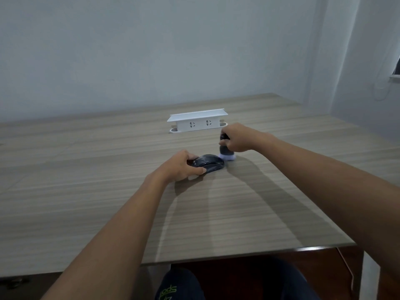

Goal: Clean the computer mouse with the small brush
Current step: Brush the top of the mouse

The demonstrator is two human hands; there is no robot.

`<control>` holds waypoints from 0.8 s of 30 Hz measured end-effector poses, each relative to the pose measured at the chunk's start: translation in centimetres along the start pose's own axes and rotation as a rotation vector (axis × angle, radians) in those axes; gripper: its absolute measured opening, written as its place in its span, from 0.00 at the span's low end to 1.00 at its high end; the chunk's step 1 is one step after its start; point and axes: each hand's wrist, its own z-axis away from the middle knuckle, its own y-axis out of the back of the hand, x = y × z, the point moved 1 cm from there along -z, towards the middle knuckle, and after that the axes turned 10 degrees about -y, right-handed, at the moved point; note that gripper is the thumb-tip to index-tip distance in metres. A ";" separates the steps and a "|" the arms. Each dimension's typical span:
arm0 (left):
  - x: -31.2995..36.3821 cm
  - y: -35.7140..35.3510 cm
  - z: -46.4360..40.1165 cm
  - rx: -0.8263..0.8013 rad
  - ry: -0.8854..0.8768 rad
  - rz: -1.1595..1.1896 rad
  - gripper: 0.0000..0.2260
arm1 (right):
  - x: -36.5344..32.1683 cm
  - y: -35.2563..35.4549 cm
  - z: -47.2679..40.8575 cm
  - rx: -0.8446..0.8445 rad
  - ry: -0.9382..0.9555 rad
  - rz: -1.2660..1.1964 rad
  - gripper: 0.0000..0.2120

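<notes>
So we're sitting at a desk with a grey-brown striped wood-grain top, and it runs back to a plain pale wall. On the far right there's a bit of a window ledge and what looks like a thin cord hanging down the wall, though it's too faint for us to be sure.

Set into the desk toward the back is a white pop-up socket box with its lid raised, two outlets facing us. We can't read any markings on it.

The mouse is black and lies flat on the desk, around the middle, just in front of the socket box. Our left hand grips its near end, thumb on the near side and fingers curled over the far side. There's a pale mark on top of the mouse, too small to read.

Our right hand is closed around the dark handle of the brush, which stands upright with its white bristles down on the desk, right beside the far right end of the mouse.

At the bottom edge our dark trousers show green lettering that reads something like "sport".
</notes>
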 end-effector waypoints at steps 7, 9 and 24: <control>0.3 0.1 -0.1 0.008 0.005 -0.021 0.10 | -1.3 0.4 0.2 0.061 0.043 -0.100 0.15; 0.2 0.0 -0.1 0.012 0.015 -0.039 0.11 | -2.0 0.6 0.1 0.065 0.051 -0.147 0.15; 0.6 -0.1 -0.3 -0.022 0.072 -0.078 0.12 | -3.0 0.7 1.8 0.059 -0.006 -0.181 0.13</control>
